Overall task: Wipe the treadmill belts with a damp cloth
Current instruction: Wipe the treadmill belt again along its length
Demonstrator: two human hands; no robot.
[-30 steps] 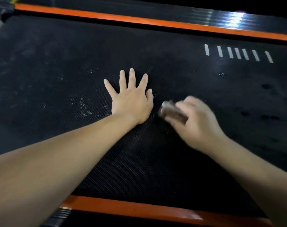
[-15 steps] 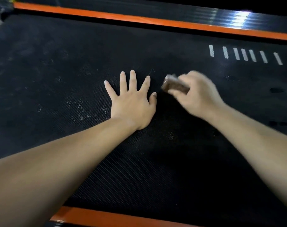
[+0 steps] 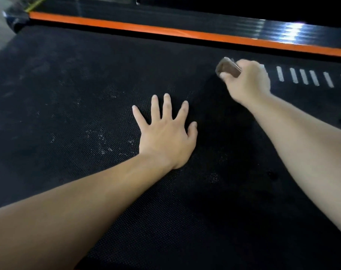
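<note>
Mid-wipe: the right hand is gripping a folded brownish cloth at one o'clock on the black textured treadmill belt. The left hand is pressing flat at centre, fingers spread. Pale scuffs at nine o'clock are likely awaiting the next stroke.

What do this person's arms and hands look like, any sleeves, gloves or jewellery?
Both are bare: no sleeve shows on the left forearm or right forearm, and no gloves. The left hand carries no ring or watch; the right hand is too motion-blurred to check for rings.
</note>
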